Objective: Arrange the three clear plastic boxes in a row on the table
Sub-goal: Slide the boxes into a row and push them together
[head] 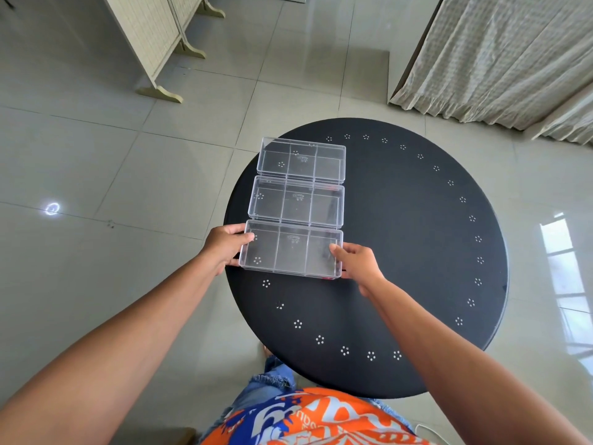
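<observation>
The tiled floor [96,162] is pale and glossy. A folding screen [150,36] stands at far left and a cream curtain [500,56] hangs at far right.

The round black tabletop [417,252] carries a ring of small white dot clusters near its rim. All task items sit on its left part.

Three clear plastic boxes lie in a column running from far to near, long sides facing one another. Each is divided into compartments.
- The far box [301,160] sits at the far-left edge of the tabletop, its left end reaching the rim.
- The middle box [296,201] lies just beside the far box; whether they touch cannot be told.
- The near box [291,249] lies just beside the middle box, and its left end slightly overhangs the rim of the tabletop.

The person stands at the near edge, both bare arms extended.
- The left hand [224,247] holds the left end of the near box: the grip is closed on it, thumb over the far-left corner, fingers curled at the end wall.
- The right hand [357,261] holds the right end of the near box: the grip is closed on it, thumb on the top rim, fingers along the end wall.
</observation>
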Available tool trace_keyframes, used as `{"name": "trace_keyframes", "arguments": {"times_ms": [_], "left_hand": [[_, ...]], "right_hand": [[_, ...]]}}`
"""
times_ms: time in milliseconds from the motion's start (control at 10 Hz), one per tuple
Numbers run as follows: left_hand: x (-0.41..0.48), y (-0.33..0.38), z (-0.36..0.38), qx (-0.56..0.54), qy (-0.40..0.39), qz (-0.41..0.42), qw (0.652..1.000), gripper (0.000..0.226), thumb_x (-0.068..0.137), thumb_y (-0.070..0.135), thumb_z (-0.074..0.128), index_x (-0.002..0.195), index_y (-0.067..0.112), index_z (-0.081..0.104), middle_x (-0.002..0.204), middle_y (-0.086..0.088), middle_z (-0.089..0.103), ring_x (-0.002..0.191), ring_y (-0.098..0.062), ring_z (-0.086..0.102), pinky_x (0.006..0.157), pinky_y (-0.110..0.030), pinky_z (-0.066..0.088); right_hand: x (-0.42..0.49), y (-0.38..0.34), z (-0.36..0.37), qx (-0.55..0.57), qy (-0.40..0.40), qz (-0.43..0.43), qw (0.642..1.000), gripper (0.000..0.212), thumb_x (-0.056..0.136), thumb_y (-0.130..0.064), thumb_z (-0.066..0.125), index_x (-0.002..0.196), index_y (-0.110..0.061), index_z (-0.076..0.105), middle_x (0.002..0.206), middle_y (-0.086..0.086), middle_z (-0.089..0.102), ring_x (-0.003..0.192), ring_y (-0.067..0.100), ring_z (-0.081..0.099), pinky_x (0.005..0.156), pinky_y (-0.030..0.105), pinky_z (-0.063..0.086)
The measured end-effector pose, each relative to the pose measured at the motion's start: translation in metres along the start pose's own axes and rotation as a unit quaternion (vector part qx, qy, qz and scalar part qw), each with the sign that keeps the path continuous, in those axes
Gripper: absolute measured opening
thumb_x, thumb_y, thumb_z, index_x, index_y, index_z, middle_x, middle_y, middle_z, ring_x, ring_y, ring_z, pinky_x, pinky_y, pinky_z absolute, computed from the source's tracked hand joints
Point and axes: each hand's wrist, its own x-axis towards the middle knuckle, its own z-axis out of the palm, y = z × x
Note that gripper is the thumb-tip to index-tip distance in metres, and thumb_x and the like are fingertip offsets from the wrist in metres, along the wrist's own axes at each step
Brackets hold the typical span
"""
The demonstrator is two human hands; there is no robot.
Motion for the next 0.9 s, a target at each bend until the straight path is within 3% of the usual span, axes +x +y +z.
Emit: {"name": "trace_keyframes", "arguments": {"times_ms": [100, 300, 500, 700, 800, 900], "left_hand": [[0.0025, 0.0009, -0.0003, 0.001, 0.0, 0.0, 1.0, 0.04, 0.089, 0.013, 0.068, 0.129, 0.015, 0.062, 0.098, -0.003, 0.068, 0.075, -0.01, 0.064, 0.057, -0.031, 0.053], [0.0053, 0.0022, 0.0005, 0.005, 0.001, -0.003, 1.0, 0.037, 0.089, 0.013, 0.068, 0.125, 0.016, 0.064, 0.09, 0.001, 0.069, 0.075, -0.01, 0.064, 0.056, -0.03, 0.053], [0.008, 0.0008, -0.0013, 0.008, 0.0, -0.008, 1.0, 0.04, 0.088, 0.014, 0.069, 0.127, 0.016, 0.063, 0.098, -0.002, 0.07, 0.079, -0.012, 0.065, 0.058, -0.032, 0.055], [0.0081, 0.0017, -0.0001, 0.01, 0.002, -0.005, 1.0, 0.042, 0.088, 0.013, 0.068, 0.129, 0.015, 0.061, 0.103, -0.004, 0.07, 0.08, -0.012, 0.066, 0.058, -0.03, 0.054], [0.0123, -0.0001, -0.0017, 0.024, 0.02, -0.001, 0.999, 0.059, 0.085, 0.017, 0.07, 0.141, 0.015, 0.05, 0.118, -0.006, 0.066, 0.101, -0.022, 0.066, 0.075, -0.037, 0.057], [0.0057, 0.0054, 0.0023, 0.094, 0.103, 0.052, 0.989, 0.072, 0.081, 0.026, 0.07, 0.146, 0.019, 0.039, 0.107, -0.003, 0.058, 0.105, -0.023, 0.059, 0.087, -0.037, 0.05]], "right_hand": [[0.0007, -0.0005, 0.0003, 0.008, 0.002, -0.002, 1.0, 0.011, 0.095, -0.026, 0.066, 0.089, -0.021, 0.074, 0.086, 0.002, 0.075, 0.078, 0.022, 0.069, 0.088, 0.053, 0.058], [0.0031, -0.0001, -0.0003, 0.007, 0.001, -0.002, 1.0, 0.012, 0.094, -0.027, 0.066, 0.091, -0.019, 0.074, 0.086, 0.001, 0.076, 0.078, 0.021, 0.07, 0.086, 0.049, 0.06], [0.0023, -0.0001, -0.0008, 0.005, 0.007, -0.003, 1.0, 0.009, 0.094, -0.028, 0.066, 0.09, -0.023, 0.072, 0.095, 0.005, 0.076, 0.083, 0.022, 0.072, 0.084, 0.046, 0.061], [0.0001, -0.0008, -0.0002, 0.005, 0.013, -0.003, 1.0, 0.013, 0.094, -0.029, 0.066, 0.089, -0.02, 0.073, 0.089, 0.003, 0.075, 0.079, 0.021, 0.071, 0.083, 0.043, 0.062], [0.0024, 0.0023, -0.0024, 0.005, 0.016, 0.005, 1.0, 0.032, 0.09, -0.038, 0.067, 0.094, -0.007, 0.074, 0.083, 0.0, 0.072, 0.079, 0.02, 0.069, 0.086, 0.045, 0.061], [-0.0022, 0.0022, -0.0072, -0.001, 0.038, 0.009, 0.999, 0.045, 0.086, -0.051, 0.067, 0.105, -0.01, 0.071, 0.091, 0.001, 0.069, 0.084, 0.019, 0.065, 0.087, 0.041, 0.06]]}}
